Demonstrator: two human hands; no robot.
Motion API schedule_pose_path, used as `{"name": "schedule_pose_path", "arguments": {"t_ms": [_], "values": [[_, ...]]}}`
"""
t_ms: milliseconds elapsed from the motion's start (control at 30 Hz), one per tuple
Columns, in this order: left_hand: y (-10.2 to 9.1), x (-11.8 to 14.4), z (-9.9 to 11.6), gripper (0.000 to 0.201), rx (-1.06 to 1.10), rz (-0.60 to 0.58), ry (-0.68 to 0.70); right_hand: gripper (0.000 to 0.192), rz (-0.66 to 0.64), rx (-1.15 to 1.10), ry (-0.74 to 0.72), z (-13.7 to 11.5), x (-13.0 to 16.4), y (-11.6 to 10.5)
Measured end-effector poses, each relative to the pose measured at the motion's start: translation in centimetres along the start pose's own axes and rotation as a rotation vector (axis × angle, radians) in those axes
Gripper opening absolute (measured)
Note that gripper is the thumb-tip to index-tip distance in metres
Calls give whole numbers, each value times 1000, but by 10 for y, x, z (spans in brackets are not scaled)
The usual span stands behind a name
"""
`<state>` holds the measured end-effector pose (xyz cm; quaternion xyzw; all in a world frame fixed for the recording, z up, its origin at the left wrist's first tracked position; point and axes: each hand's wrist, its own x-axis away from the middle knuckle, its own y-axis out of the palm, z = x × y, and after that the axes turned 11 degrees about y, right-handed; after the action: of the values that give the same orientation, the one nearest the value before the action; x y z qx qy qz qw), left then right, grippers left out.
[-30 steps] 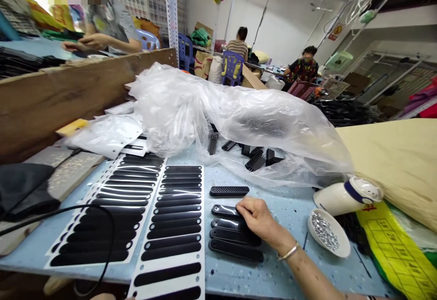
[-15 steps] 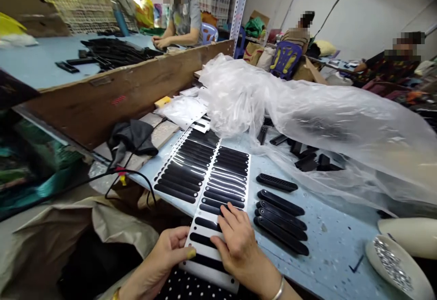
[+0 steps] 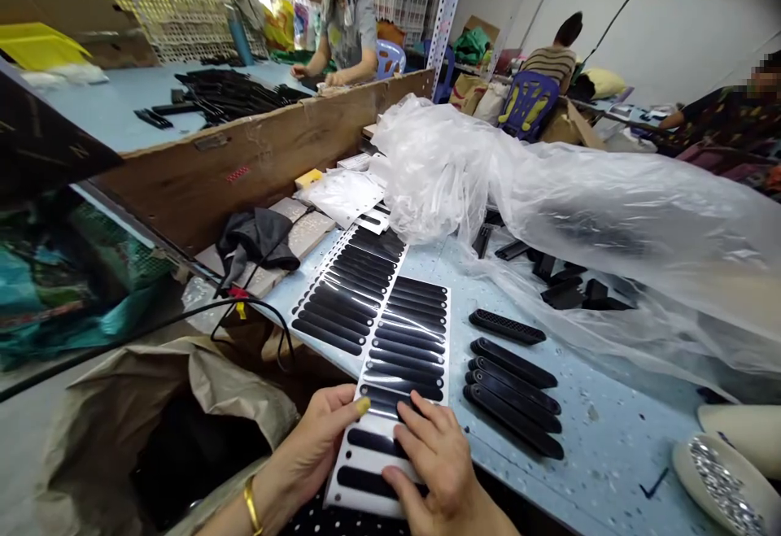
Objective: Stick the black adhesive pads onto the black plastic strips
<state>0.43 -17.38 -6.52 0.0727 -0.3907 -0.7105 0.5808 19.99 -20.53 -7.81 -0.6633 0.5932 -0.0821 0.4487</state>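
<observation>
A white-backed sheet of glossy black strip stickers (image 3: 410, 341) hangs over the table's near edge toward my lap. My left hand (image 3: 320, 434) pinches its left edge, the thumb with a yellow-stained tip on top and the fingers underneath. My right hand (image 3: 436, 459) lies across the sheet's lower right part, fingers spread on the black strips; whether a fingertip lifts one cannot be made out. A second similar sheet (image 3: 338, 296) lies flat to the left. Right of the sheets sit several long black plastic pieces with rounded ends (image 3: 512, 410), and a single textured one (image 3: 506, 326) lies beyond them.
Clear plastic sheeting (image 3: 549, 186) covers the back right, with black parts partly under it. A bowl of small shiny metal pieces (image 3: 723, 483) stands at right. A dark cloth (image 3: 259, 243), a wooden board (image 3: 262, 141) and an open sack (image 3: 164, 430) are at left. Co-workers sit beyond.
The held sheet has slid a little toward me, with both hands still on it. My right hand sits slightly lower. The view has turned a little left.
</observation>
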Motion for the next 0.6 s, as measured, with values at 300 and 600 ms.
{"name": "schedule_pose_path", "arguments": {"t_ms": [300, 600], "values": [[15, 5, 6, 22, -163, -75, 50, 29, 112, -139, 195, 4, -24, 9], [24, -21, 12, 25, -416, -164, 145, 25, -29, -462, 323, 9, -37, 7]]}}
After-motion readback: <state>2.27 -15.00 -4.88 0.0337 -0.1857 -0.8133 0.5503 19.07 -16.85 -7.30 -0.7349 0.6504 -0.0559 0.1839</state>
